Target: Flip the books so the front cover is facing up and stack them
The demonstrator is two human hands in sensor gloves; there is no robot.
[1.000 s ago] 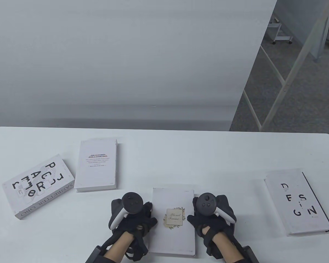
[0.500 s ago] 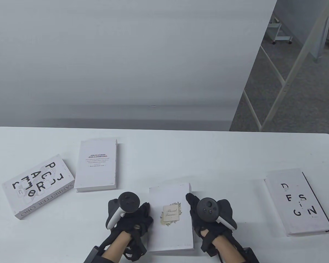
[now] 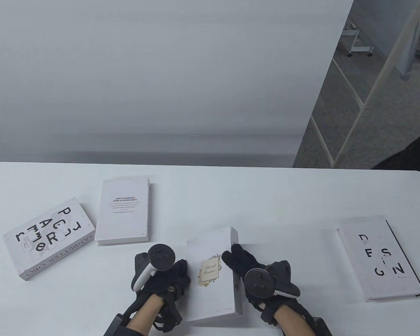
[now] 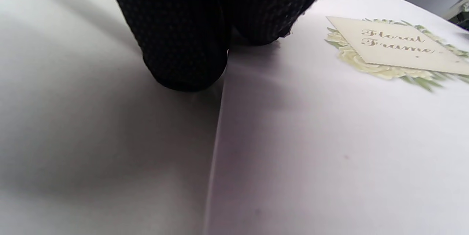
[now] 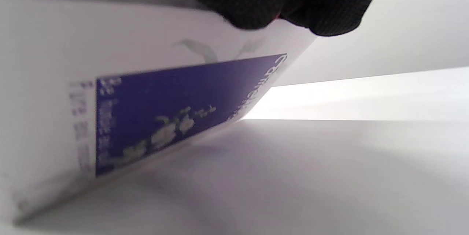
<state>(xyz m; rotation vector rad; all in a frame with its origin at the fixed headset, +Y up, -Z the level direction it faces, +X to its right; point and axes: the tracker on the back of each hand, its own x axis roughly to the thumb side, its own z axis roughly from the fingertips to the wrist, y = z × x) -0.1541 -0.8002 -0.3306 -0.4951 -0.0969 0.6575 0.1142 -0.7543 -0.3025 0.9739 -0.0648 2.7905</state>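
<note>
The Floral Frame book (image 3: 213, 276) is sitting near the front edge of the white worktop (image 3: 259, 199), tilting with its right side lifted clear. The right hand (image 3: 255, 271) is gripping that raised edge, fingers (image 3: 236, 257) lying over the cover, a purple panel showing on the underside in the right wrist view. The left hand (image 3: 162, 271) is pressing its fingertips (image 4: 183, 63) against the book's left edge, holding nothing. Three other books are lying flat: the DESIGN book (image 3: 379, 259) far right, the text-covered book (image 3: 124, 210) and the scrambled-letter book (image 3: 47, 238) at left.
</note>
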